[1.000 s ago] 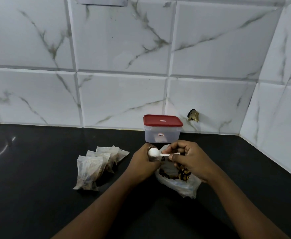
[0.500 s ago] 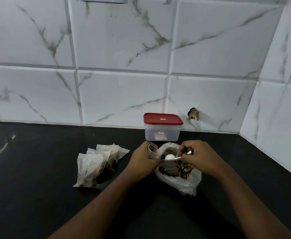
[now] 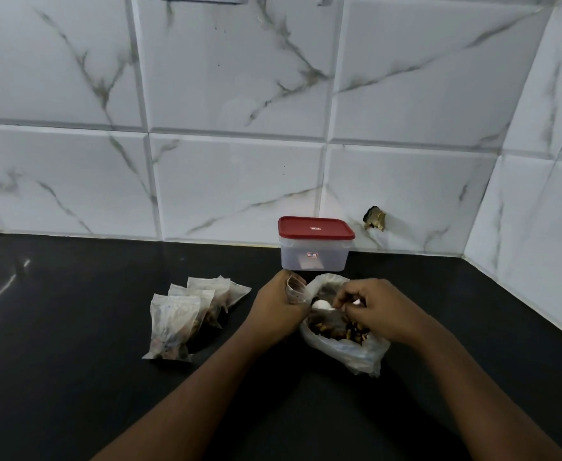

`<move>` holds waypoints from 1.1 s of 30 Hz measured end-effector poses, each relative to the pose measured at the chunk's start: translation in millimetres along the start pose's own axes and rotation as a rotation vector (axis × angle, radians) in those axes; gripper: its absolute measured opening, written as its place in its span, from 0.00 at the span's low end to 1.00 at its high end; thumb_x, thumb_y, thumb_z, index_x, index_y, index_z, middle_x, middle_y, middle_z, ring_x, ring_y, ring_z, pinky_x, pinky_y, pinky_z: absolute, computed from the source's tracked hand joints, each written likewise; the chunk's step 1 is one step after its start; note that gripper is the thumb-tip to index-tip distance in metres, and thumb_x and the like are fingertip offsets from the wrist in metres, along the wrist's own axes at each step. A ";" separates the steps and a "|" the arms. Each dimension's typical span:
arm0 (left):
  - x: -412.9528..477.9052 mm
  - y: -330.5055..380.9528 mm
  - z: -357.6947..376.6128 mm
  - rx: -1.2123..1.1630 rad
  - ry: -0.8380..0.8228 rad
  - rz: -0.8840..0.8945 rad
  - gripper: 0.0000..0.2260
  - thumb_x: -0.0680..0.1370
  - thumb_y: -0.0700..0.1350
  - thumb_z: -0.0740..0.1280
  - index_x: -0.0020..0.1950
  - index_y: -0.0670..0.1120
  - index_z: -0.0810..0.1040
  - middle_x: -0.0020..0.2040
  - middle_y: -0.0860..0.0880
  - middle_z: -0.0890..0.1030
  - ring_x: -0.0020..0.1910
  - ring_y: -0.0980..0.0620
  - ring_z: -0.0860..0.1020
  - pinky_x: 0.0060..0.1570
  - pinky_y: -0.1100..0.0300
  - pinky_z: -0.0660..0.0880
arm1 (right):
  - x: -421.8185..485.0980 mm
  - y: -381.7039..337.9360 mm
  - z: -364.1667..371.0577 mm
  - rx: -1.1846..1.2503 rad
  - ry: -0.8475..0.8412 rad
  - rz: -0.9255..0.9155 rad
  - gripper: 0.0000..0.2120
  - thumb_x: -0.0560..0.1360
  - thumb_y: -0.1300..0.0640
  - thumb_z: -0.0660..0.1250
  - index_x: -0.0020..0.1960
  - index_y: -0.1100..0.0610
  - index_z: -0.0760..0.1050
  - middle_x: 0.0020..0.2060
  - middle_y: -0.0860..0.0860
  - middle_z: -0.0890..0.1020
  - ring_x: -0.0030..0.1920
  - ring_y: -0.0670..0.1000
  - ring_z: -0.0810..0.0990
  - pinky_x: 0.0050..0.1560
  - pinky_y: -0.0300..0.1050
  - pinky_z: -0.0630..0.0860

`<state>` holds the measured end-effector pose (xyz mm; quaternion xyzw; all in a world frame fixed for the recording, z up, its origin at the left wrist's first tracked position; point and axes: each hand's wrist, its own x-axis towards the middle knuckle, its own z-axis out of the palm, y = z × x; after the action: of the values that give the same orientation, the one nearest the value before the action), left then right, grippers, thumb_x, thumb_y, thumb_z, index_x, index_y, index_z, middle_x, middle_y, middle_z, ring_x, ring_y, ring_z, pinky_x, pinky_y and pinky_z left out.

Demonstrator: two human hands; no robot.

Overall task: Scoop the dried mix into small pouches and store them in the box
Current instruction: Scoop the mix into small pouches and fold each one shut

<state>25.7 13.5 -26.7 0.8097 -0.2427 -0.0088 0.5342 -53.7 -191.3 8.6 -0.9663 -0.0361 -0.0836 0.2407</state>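
Observation:
My left hand (image 3: 278, 309) grips a small clear pouch (image 3: 295, 289), held upright with its mouth open. My right hand (image 3: 373, 309) pinches the handle of a white plastic spoon (image 3: 321, 305), whose bowl sits low inside the open plastic bag of dried mix (image 3: 343, 337). The brown mix shows under my right fingers. Several filled pouches (image 3: 186, 314) lie in a loose pile to the left on the black counter. The clear box with a red lid (image 3: 315, 244) stands shut against the wall, just behind my hands.
The black counter (image 3: 73, 327) runs left and toward me. A tiled marble-look wall stands behind, and a side wall (image 3: 539, 261) closes the corner at the right. A chipped hole (image 3: 374, 219) marks the tile beside the box.
My right hand has carried the spoon from the pouch's mouth down to the right into the bag of mix. My left hand kept the pouch in place.

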 end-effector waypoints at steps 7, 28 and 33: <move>-1.9 1.1 -1.1 -0.024 0.006 0.010 0.13 0.74 0.40 0.73 0.57 0.51 0.78 0.52 0.54 0.82 0.50 0.57 0.81 0.45 0.65 0.74 | 0.4 -1.5 -4.5 0.103 -0.017 0.034 0.10 0.75 0.61 0.70 0.45 0.47 0.85 0.41 0.43 0.85 0.40 0.42 0.84 0.43 0.39 0.80; -2.5 4.3 -2.7 -0.035 -0.007 0.004 0.13 0.76 0.41 0.73 0.57 0.53 0.76 0.54 0.54 0.82 0.52 0.57 0.81 0.47 0.65 0.75 | 8.1 14.0 -5.5 1.051 0.210 0.331 0.08 0.79 0.72 0.63 0.49 0.68 0.81 0.39 0.61 0.80 0.27 0.47 0.67 0.22 0.36 0.59; -4.3 4.6 -1.1 -0.033 -0.003 0.035 0.12 0.75 0.41 0.72 0.56 0.50 0.77 0.52 0.54 0.82 0.51 0.56 0.81 0.46 0.64 0.74 | 6.0 2.7 -1.7 1.109 0.242 0.205 0.07 0.79 0.70 0.66 0.53 0.66 0.82 0.41 0.57 0.83 0.30 0.47 0.72 0.25 0.37 0.65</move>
<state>20.4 14.8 -23.3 0.7964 -0.2575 -0.0047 0.5471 -47.7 -194.3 9.9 -0.6778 0.0470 -0.1385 0.7206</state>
